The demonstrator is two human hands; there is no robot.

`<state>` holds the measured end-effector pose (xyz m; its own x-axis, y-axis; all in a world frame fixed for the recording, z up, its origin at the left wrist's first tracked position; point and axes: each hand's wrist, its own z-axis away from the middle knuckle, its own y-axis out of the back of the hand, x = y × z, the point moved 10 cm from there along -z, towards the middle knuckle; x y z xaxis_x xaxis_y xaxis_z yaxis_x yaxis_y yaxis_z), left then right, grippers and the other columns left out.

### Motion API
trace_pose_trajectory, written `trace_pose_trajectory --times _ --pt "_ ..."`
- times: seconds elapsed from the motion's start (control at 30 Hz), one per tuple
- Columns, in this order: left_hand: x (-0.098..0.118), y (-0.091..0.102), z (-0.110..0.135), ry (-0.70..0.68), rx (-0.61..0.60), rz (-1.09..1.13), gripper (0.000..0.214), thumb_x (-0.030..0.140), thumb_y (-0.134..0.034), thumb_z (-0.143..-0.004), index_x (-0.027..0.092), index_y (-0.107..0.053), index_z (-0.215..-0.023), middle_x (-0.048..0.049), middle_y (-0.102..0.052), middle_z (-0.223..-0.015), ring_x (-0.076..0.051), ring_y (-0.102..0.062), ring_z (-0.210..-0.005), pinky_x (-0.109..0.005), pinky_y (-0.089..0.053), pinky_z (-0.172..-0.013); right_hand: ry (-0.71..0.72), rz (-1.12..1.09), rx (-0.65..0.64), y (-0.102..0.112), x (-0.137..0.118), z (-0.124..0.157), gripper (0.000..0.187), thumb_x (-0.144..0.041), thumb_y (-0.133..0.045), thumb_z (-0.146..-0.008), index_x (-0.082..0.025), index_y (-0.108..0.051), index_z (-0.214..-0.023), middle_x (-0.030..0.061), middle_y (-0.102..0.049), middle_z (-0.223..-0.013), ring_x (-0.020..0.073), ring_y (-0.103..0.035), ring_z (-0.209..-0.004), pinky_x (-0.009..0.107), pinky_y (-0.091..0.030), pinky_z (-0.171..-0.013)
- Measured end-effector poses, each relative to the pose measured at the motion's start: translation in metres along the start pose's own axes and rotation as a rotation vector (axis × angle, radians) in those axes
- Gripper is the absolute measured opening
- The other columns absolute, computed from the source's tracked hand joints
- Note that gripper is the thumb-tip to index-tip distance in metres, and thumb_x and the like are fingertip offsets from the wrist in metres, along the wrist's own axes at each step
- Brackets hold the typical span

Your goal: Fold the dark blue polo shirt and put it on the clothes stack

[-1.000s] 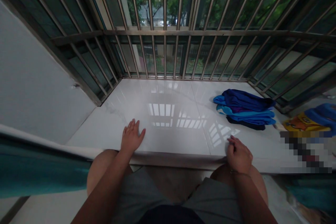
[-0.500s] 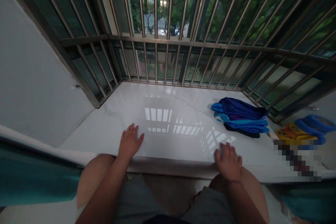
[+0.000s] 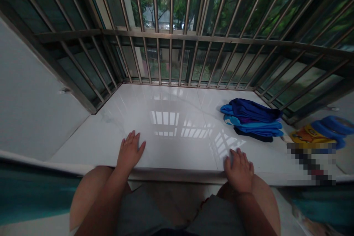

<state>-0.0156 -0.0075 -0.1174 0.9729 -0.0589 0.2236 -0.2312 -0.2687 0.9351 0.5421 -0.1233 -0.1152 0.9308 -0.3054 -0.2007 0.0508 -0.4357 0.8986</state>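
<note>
My left hand (image 3: 129, 153) lies flat on the glossy white window sill (image 3: 177, 155), fingers stretched out and thumb apart, holding nothing. Over by the front edge on the right, my right hand (image 3: 239, 169) rests palm down on the same sill with its fingers extended. A pile of folded clothes (image 3: 253, 120) in dark and bright blue lies beyond my right hand, apart from it. Neither hand touches the pile.
Metal window bars (image 3: 171, 59) close off the back and sides. A blue and yellow object (image 3: 320, 132) with a cartoon face stands at the far right, beside a pixelated patch. Teal curtains (image 3: 35, 195) hang at both sides. My knees press near the sill's edge.
The view has shifted slightly, so the left hand appears a little further left. Both hands stay flat on the sill, and the clothes have not moved on it.
</note>
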Motion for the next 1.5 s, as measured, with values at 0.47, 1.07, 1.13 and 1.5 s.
trace_pose_trajectory --times 0.47,1.07,1.13,1.5 --pt "0.0 0.0 0.002 0.006 -0.031 -0.039 0.067 0.053 -0.043 -0.113 0.01 -0.063 -0.16 -0.0252 -0.05 -0.177 -0.04 -0.049 -0.165 -0.064 -0.038 -0.135 0.004 0.068 0.005 0.006 -0.006 0.002 0.06 -0.045 -0.034 -0.113 -0.013 -0.068 -0.152 0.0229 -0.058 -0.169 0.0413 -0.051 -0.16 0.069 -0.037 -0.128" --pt "0.001 0.003 0.003 -0.011 -0.024 -0.027 0.068 0.055 -0.043 -0.113 0.009 -0.063 -0.16 -0.0263 -0.05 -0.176 -0.042 -0.049 -0.165 -0.066 -0.038 -0.134 -0.006 0.061 -0.012 0.011 -0.01 0.0 0.059 -0.042 -0.035 -0.112 -0.012 -0.07 -0.149 0.0226 -0.06 -0.168 0.0421 -0.053 -0.157 0.067 -0.039 -0.128" --pt "0.001 0.002 0.003 -0.012 -0.023 -0.024 0.069 0.055 -0.042 -0.113 0.008 -0.063 -0.16 -0.0268 -0.051 -0.176 -0.042 -0.048 -0.165 -0.067 -0.038 -0.134 -0.002 0.058 -0.009 0.011 -0.009 0.001 0.058 -0.042 -0.037 -0.111 -0.012 -0.07 -0.149 0.023 -0.06 -0.168 0.0422 -0.053 -0.158 0.068 -0.039 -0.127" --pt "0.0 0.001 0.002 0.009 -0.044 -0.013 0.071 0.056 -0.04 -0.113 0.009 -0.062 -0.16 -0.0263 -0.049 -0.177 -0.042 -0.048 -0.165 -0.067 -0.036 -0.135 -0.015 0.072 -0.027 0.01 -0.01 0.001 0.059 -0.043 -0.035 -0.113 -0.013 -0.07 -0.149 0.0222 -0.06 -0.168 0.0416 -0.052 -0.158 0.068 -0.039 -0.128"
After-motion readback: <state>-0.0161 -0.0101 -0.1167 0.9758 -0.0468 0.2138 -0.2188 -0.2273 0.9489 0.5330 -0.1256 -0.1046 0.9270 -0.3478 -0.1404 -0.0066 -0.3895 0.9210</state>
